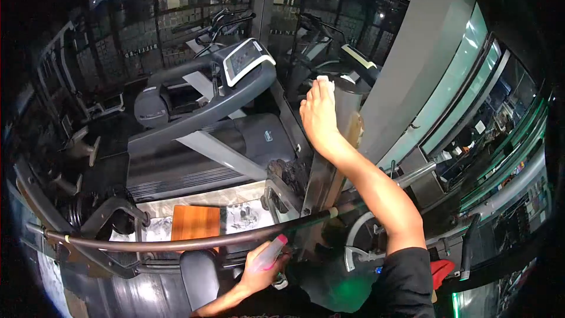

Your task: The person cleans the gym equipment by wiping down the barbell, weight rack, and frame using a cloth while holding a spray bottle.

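Note:
My right hand is stretched out ahead of me, its fingers bent over a small white cloth or tissue that mostly hides under them. Behind that hand are a dark glass panel and a grey cylinder; whether the cloth touches either I cannot tell. Low in front of my body, my left hand is wrapped round a translucent bottle with a pink tip. The bottle leans up to the right, close to a long dark barbell bar.
A treadmill with a lit-looking console stands ahead left. A grey pillar rises to the right of my arm. Beyond the bar lies an orange-brown wooden board. A black padded seat is below the bar.

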{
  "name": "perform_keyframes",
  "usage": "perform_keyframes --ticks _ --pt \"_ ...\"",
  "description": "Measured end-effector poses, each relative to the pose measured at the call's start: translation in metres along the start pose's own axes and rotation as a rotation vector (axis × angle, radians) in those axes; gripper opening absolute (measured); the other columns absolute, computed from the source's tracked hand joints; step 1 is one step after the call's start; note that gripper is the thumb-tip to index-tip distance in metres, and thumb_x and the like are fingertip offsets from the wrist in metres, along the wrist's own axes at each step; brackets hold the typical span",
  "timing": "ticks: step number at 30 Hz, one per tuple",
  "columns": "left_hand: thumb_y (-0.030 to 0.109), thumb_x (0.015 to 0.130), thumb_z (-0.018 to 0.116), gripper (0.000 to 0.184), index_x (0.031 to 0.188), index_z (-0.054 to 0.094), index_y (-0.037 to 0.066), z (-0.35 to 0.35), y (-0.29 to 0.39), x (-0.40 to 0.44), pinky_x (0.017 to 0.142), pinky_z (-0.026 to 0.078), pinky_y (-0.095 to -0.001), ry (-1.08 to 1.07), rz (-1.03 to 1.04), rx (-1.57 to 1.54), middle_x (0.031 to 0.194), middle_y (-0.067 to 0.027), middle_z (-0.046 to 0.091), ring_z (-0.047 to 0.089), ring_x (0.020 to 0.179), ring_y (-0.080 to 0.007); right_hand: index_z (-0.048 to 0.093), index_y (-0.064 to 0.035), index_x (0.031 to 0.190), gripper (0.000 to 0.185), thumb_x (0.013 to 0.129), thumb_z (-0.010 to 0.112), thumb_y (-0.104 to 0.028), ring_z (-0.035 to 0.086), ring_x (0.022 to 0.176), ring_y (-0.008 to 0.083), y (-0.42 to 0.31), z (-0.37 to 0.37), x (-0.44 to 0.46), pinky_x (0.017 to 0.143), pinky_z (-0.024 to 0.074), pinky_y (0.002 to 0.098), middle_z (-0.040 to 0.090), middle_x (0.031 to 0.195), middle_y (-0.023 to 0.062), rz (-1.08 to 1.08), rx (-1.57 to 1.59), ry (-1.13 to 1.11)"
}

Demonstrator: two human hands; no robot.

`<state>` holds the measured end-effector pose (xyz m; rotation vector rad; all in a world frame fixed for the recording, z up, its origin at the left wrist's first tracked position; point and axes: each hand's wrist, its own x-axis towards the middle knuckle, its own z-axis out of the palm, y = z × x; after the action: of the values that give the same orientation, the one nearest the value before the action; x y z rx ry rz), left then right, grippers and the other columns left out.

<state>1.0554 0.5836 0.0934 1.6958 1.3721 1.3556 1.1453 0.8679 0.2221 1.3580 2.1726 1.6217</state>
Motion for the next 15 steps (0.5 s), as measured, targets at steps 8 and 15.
perform_keyframes --ticks 8,15 --pt "0.000 0.082 0.065 0.012 0.094 0.061 0.001 -0.005 -0.017 -0.018 0.055 0.046 -0.0232 0.071 -0.325 -0.410 0.074 -0.0032 0.061 0.058 0.059 -0.0076 0.069 -0.0101 0.108 0.032 0.094 0.043 -0.022 0.056 0.115 0.0289 -0.063 0.012 -0.039 0.104 0.0274 0.0520 0.066 0.114 0.0096 -0.291 0.146 -0.507" --pt "0.000 0.081 0.066 0.014 0.094 0.061 0.001 -0.011 -0.012 -0.016 0.056 0.048 -0.0236 0.056 -0.271 -0.257 0.076 -0.0045 0.062 0.059 0.060 -0.0087 0.071 -0.0042 0.098 0.031 0.087 0.046 -0.021 0.051 0.117 0.0347 -0.126 0.070 -0.120 0.103 0.0309 0.0474 0.062 0.117 0.0166 -0.168 0.336 -0.136"
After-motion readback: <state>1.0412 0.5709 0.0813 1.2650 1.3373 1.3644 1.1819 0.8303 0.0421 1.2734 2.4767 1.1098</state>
